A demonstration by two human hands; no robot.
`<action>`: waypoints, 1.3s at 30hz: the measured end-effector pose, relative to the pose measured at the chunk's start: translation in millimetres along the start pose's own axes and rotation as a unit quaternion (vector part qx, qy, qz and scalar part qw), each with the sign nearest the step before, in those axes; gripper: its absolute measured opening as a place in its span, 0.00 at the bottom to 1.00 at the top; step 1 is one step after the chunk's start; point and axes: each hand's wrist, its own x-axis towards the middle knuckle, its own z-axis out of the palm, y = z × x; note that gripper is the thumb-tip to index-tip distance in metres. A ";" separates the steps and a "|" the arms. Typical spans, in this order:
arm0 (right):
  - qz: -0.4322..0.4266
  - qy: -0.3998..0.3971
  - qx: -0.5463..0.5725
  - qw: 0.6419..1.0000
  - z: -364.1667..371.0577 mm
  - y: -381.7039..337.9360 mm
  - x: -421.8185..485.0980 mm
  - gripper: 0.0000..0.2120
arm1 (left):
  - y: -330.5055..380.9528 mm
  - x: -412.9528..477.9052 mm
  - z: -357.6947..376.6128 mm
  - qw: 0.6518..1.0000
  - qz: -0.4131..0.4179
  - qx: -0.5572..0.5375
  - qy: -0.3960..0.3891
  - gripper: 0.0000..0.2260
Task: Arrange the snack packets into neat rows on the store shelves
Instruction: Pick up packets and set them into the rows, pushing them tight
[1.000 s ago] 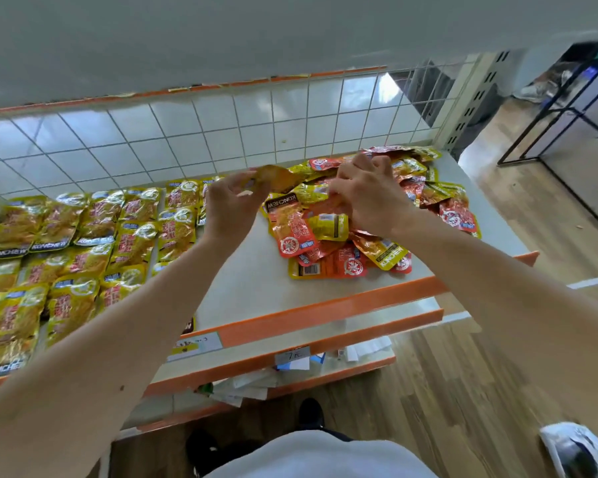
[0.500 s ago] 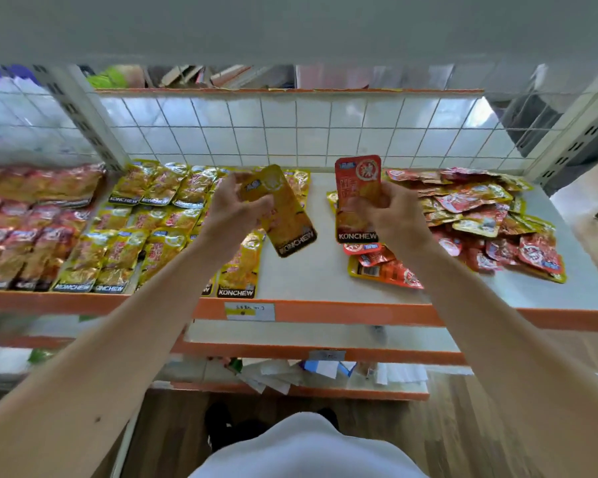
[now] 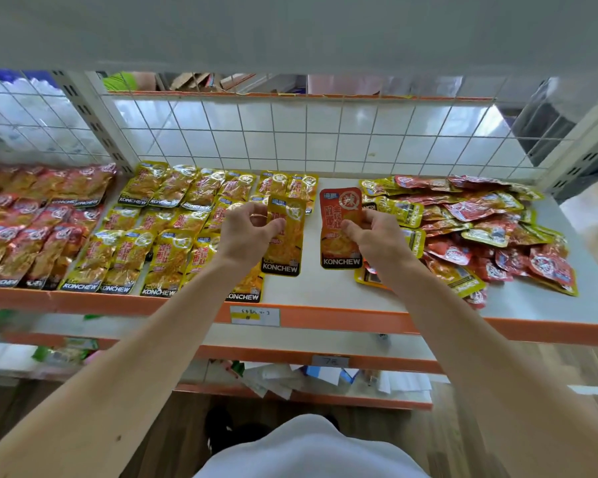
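I see my left hand (image 3: 246,232) pinching a yellow packet (image 3: 285,239) and my right hand (image 3: 377,236) pinching a red packet (image 3: 340,229). The yellow rows (image 3: 159,232) look neat, but a messy pile (image 3: 480,232) still waits.

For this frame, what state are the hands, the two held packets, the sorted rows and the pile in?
Left hand: pinches yellow packet, front facing the camera.
Right hand: pinches red packet, front facing the camera.
Yellow rows: flat, neat, overlapping.
Red rows: flat, neat, far left.
Mixed pile: jumbled red and yellow, unsorted, on the right.
Shelf: bare strip between rows and pile.
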 end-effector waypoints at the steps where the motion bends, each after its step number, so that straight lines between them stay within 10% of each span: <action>1: 0.004 -0.003 0.005 1.000 1.1 1.0 0.7 0.07 | -0.1 0.3 2.3 1.000 0.002 0.008 -0.003 0.13; 13: 0.020 0.001 -0.048 0.999 4.5 12.6 14.6 0.05 | -2.0 23.9 26.1 0.963 0.122 0.240 0.022 0.11; 29: 0.022 0.002 -0.066 0.998 9.0 20.5 21.4 0.06 | -29.6 5.9 15.1 0.814 0.319 0.473 -0.112 0.20; 39: 0.008 -0.011 -0.059 0.998 17.3 9.4 20.1 0.04 | -24.6 1.7 8.5 0.855 0.257 0.440 -0.094 0.22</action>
